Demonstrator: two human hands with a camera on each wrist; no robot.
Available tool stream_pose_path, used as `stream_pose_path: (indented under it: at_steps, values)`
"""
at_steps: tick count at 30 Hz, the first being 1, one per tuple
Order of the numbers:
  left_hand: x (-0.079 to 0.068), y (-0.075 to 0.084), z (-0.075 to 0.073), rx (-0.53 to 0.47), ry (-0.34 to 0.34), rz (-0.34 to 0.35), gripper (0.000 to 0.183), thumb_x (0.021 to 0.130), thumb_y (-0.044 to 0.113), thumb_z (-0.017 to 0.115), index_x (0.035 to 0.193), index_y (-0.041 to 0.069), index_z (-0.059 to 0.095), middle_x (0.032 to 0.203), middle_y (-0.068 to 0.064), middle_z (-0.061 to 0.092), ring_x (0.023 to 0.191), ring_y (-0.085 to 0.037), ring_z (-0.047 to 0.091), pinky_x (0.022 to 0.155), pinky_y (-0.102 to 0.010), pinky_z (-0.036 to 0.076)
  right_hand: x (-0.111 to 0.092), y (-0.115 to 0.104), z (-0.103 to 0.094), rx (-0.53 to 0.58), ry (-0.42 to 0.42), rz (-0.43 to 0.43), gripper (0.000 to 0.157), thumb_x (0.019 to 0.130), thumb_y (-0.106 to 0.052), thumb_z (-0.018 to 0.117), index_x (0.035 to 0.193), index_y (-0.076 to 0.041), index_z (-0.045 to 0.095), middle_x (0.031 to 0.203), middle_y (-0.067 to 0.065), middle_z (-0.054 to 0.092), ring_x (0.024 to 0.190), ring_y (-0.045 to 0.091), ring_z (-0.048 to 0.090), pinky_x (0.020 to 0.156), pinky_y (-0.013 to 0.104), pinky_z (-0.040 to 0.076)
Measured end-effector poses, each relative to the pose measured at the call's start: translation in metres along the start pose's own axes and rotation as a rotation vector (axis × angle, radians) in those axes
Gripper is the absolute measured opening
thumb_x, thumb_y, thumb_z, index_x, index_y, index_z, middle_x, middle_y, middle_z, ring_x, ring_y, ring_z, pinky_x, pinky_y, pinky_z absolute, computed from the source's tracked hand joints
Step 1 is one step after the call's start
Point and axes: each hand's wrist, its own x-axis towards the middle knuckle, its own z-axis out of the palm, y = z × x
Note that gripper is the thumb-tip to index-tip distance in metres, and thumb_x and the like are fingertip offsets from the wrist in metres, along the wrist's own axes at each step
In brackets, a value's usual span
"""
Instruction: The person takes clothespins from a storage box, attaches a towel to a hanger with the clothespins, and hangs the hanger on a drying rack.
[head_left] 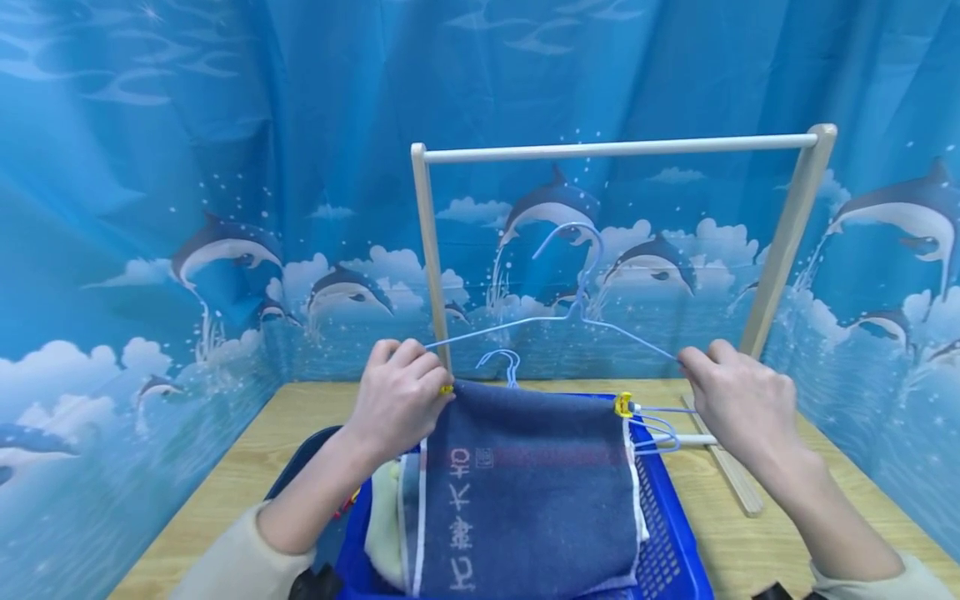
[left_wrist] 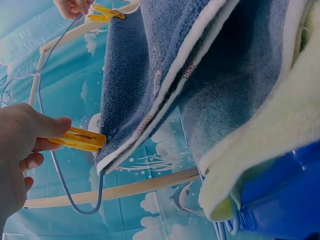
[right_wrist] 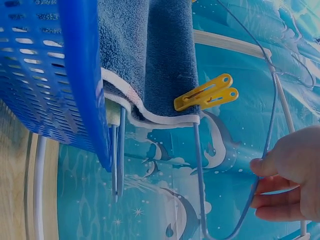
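A dark blue towel point(head_left: 532, 492) with white edges and pale lettering hangs folded over the lower bar of a light-blue wire hanger point(head_left: 510, 323). My left hand point(head_left: 397, 396) is at the towel's upper left corner. In the left wrist view its thumb and fingers pinch a yellow clothespin point(left_wrist: 80, 139) whose tip is on that corner. My right hand point(head_left: 742, 404) pinches the hanger's right shoulder wire between thumb and fingers. Another yellow clothespin point(right_wrist: 205, 95) clips the towel's right corner, apart from this hand. The hanger's hook point(head_left: 592, 242) points up, below the rack's bar.
Below the towel stands a blue plastic basket point(head_left: 686, 554) with a pale yellow-green cloth point(head_left: 386, 525) and more hangers point(head_left: 656, 435). Behind it rises a wooden rack point(head_left: 622, 150) on the wooden table point(head_left: 232, 467). A dark container point(head_left: 300, 458) is at the left.
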Motion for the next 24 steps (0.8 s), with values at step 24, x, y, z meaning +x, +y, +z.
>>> stream_pose_path:
  at_steps: [24]
  values:
    - [0.000, -0.002, 0.009, 0.005, 0.042, 0.046, 0.015, 0.066, 0.015, 0.083, 0.069, 0.011, 0.070, 0.068, 0.000, 0.065, 0.069, -0.019, 0.052, 0.066, -0.034, 0.039, 0.010, 0.000, 0.008, -0.031, 0.398, -0.138, 0.020, 0.090, -0.011, 0.049, 0.074, -0.007, 0.062, 0.063, 0.013, 0.050, 0.041, 0.031, 0.043, 0.027, 0.035, 0.019]
